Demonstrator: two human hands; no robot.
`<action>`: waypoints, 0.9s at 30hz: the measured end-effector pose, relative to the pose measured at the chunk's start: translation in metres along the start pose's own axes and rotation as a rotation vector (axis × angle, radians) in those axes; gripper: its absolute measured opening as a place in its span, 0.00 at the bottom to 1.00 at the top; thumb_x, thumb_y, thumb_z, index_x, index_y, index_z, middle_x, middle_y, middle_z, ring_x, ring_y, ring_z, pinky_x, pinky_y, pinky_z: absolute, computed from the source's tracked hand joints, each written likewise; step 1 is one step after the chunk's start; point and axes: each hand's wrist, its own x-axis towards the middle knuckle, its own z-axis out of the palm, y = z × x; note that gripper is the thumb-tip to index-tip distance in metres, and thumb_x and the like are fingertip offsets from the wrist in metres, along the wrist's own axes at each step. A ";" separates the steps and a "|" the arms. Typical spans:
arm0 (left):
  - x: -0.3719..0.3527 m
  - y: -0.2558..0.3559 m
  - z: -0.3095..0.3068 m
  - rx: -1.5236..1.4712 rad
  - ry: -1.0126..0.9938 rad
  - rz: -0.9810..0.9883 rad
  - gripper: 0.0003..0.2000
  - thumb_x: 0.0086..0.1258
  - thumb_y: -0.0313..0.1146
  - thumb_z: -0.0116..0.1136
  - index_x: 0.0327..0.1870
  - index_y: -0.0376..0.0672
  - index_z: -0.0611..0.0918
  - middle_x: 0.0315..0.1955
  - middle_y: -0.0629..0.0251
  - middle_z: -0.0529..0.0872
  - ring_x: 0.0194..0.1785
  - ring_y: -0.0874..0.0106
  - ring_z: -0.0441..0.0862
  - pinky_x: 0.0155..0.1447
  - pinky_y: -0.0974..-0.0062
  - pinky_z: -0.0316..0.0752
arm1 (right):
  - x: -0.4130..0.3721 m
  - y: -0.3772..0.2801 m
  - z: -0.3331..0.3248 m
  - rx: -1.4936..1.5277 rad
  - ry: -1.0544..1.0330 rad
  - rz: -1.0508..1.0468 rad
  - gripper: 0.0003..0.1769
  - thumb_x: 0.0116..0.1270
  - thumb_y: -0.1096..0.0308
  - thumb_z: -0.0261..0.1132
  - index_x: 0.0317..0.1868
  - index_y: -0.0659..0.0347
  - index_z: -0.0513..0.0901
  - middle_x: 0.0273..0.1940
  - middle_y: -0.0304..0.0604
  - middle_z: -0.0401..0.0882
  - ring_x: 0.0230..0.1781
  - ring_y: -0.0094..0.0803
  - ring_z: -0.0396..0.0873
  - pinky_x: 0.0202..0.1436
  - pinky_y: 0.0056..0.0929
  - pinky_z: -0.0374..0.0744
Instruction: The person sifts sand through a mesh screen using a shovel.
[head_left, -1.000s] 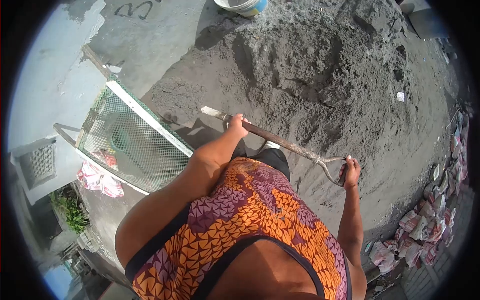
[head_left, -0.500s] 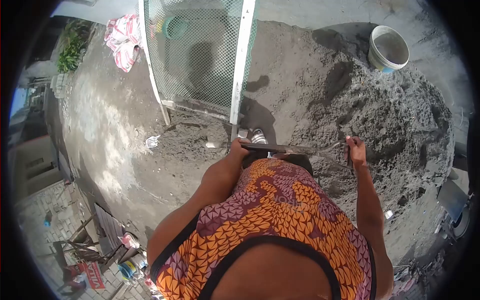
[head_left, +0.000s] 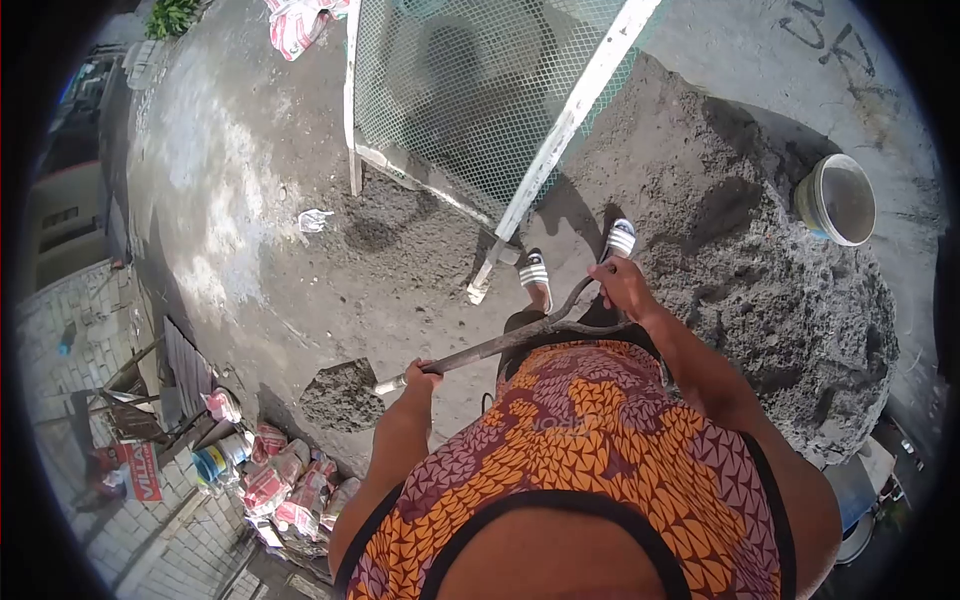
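I hold a shovel (head_left: 490, 348) slanting across the front of my body. My left hand (head_left: 424, 376) is closed round the shaft, close to the blade. My right hand (head_left: 626, 288) grips the forked handle end, near my right foot in the view. At the far left end, a heap of dark grey sand (head_left: 345, 395) covers the blade, so its metal is hidden. Ahead of my feet stands a sloping mesh screen (head_left: 575, 125) in a pale wooden frame. To my right lies a large pile of grey sand (head_left: 770, 320).
A bucket (head_left: 836, 200) sits tilted on the pile's far side. Striped slippers (head_left: 534, 268) are on my feet, beside the screen's lower leg. Several red-and-white sacks (head_left: 290, 485) lie at lower left, another sack (head_left: 298, 25) near the screen. A crumpled white scrap (head_left: 314, 220) lies on the ground.
The shovel has swung left and down, away from the pile, and its sand-loaded blade now shows at left. Both hands moved left with it. My view has turned, shifting screen and bucket.
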 end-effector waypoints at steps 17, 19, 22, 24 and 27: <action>-0.022 -0.255 0.197 0.372 0.118 -0.008 0.13 0.64 0.29 0.60 0.20 0.50 0.69 0.17 0.74 0.73 0.19 0.75 0.73 0.28 0.72 0.75 | -0.014 0.049 -0.267 0.400 0.313 0.412 0.12 0.74 0.62 0.61 0.44 0.65 0.78 0.22 0.40 0.73 0.17 0.31 0.72 0.20 0.35 0.72; -0.041 -0.293 0.259 0.625 0.075 0.127 0.07 0.67 0.34 0.61 0.31 0.47 0.75 0.27 0.71 0.77 0.27 0.72 0.75 0.35 0.66 0.74 | -0.026 0.087 -0.292 0.553 0.317 0.467 0.13 0.75 0.60 0.60 0.47 0.63 0.77 0.22 0.40 0.73 0.17 0.32 0.72 0.20 0.36 0.73; -0.106 -0.351 0.356 0.791 -0.176 0.397 0.08 0.67 0.35 0.64 0.39 0.42 0.81 0.34 0.66 0.79 0.33 0.69 0.76 0.40 0.61 0.73 | -0.043 0.094 -0.313 0.697 0.375 0.495 0.13 0.76 0.57 0.60 0.46 0.60 0.77 0.22 0.38 0.73 0.18 0.31 0.72 0.20 0.37 0.73; -0.205 -0.379 0.385 0.849 -0.517 0.551 0.07 0.62 0.29 0.68 0.30 0.39 0.80 0.24 0.66 0.76 0.26 0.69 0.75 0.33 0.66 0.73 | -0.064 0.056 -0.326 0.709 0.471 0.500 0.13 0.77 0.56 0.59 0.41 0.57 0.79 0.22 0.37 0.74 0.18 0.30 0.73 0.20 0.37 0.72; -0.303 -0.403 0.383 0.741 -0.779 0.582 0.08 0.63 0.25 0.66 0.28 0.39 0.77 0.23 0.66 0.76 0.24 0.72 0.75 0.36 0.69 0.81 | -0.080 0.037 -0.356 0.716 0.471 0.351 0.12 0.75 0.55 0.61 0.41 0.55 0.79 0.21 0.36 0.76 0.15 0.29 0.74 0.17 0.34 0.74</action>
